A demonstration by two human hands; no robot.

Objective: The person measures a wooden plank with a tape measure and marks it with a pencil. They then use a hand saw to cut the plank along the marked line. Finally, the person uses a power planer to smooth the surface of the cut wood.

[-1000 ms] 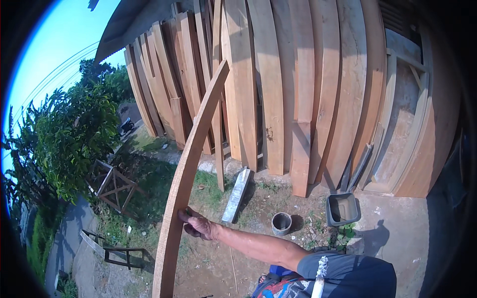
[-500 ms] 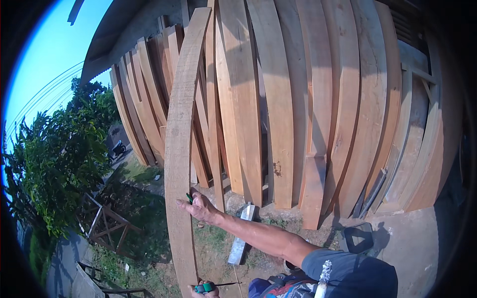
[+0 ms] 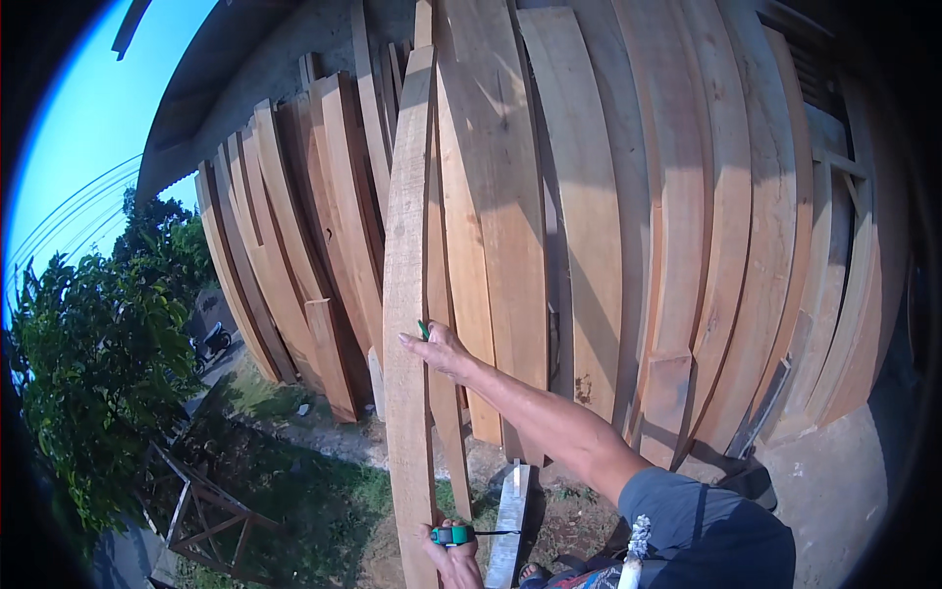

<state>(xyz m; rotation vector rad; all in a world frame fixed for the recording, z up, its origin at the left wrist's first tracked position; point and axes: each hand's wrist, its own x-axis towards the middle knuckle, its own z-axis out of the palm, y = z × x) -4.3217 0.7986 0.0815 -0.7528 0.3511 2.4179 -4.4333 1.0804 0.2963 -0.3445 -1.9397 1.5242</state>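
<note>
A long, rough-sawn plank (image 3: 404, 255) stands nearly upright in front of me, close to other boards. My right hand (image 3: 446, 353) reaches across from the right and is closed at the plank's right edge, one digit lying on its broad face. A small green pencil-like piece (image 3: 424, 330) sticks up from that hand; much of it is hidden. Lower down, my left hand (image 3: 456, 564) is closed around a green and black tape measure (image 3: 453, 536), beside the plank's lower part. A thin dark strip extends from the tape measure toward the right. The plank's foot is out of view.
Several tall boards (image 3: 579, 216) lean against the wall. Close by on the ground lies a pale grey beam (image 3: 510, 520). At lower left stands a wooden frame (image 3: 201, 515), with a leafy tree (image 3: 108, 344) behind it. A white cigarette (image 3: 636, 555) juts in at the bottom.
The view has shifted, so the boards appear farther right. The plank stands straighter and looks narrower. Both hands have stayed with it, the right still at its edge, the left still holding the tape measure.
</note>
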